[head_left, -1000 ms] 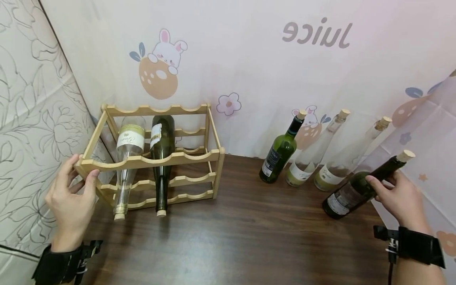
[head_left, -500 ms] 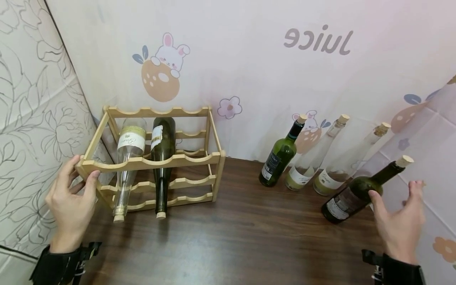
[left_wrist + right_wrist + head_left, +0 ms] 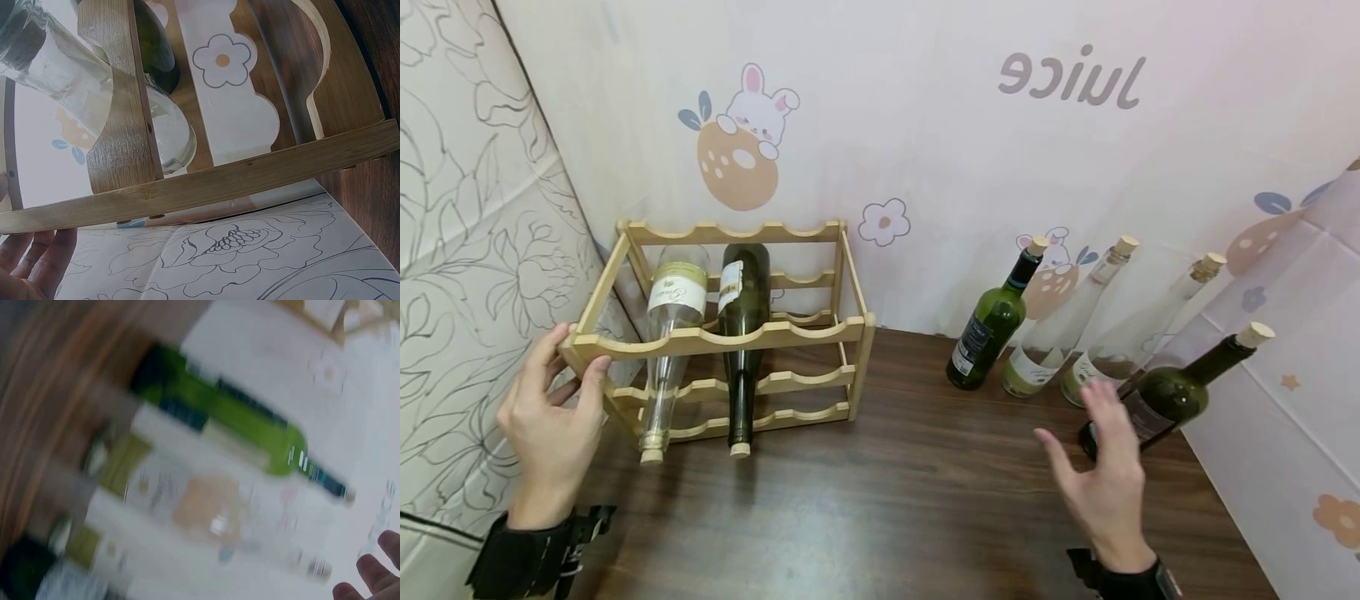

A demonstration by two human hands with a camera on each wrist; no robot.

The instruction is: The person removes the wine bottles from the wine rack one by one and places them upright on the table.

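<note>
My left hand (image 3: 553, 417) grips the front left corner of a wooden wine rack (image 3: 775, 336), thumb over the front and fingers round the side. In the rack's top row lie a clear bottle (image 3: 676, 296) and a dark green bottle (image 3: 743, 317), corked necks toward me. My right hand (image 3: 1105, 479) is spread over the table and holds nothing. It overlaps the base of a dark wine bottle (image 3: 1172, 392) that stands upright at the right. Beside that bottle stand two clear bottles (image 3: 1033, 367) (image 3: 1093, 371) and a green bottle (image 3: 992, 329), all corked.
The brown wooden table (image 3: 880, 517) ends at a patterned backdrop (image 3: 925, 125) behind and at the sides. Several bottles stand in a slanting row on the right, close to the backdrop. In the right wrist view the green bottle (image 3: 231, 412) is blurred.
My right hand has let go of the dark wine bottle, drawn back from its neck and moved left, fingers spread. The bottle stays standing. My left hand keeps its grip on the rack.
</note>
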